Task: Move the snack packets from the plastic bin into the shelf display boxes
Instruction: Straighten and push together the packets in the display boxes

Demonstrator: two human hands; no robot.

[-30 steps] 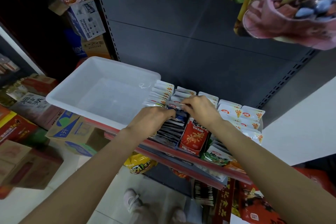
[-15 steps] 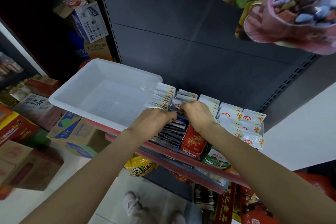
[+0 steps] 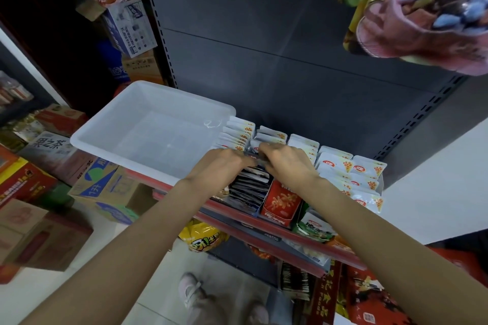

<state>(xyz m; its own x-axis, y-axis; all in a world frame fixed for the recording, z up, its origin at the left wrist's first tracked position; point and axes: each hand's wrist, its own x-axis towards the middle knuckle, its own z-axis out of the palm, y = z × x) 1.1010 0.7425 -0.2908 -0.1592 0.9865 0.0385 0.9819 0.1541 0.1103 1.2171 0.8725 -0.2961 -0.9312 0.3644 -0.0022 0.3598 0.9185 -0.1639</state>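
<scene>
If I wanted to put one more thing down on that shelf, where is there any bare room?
The clear plastic bin has a bare floor inside its four walls. To its right it is crowded: white packets, dark packets and the red box stand tight together, with the left hand and right hand working among them.

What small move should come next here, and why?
Probably press the dark packets down level in their display box and let go: both hands, left hand and right hand, meet over that row, and the plastic bin looks empty.
</scene>
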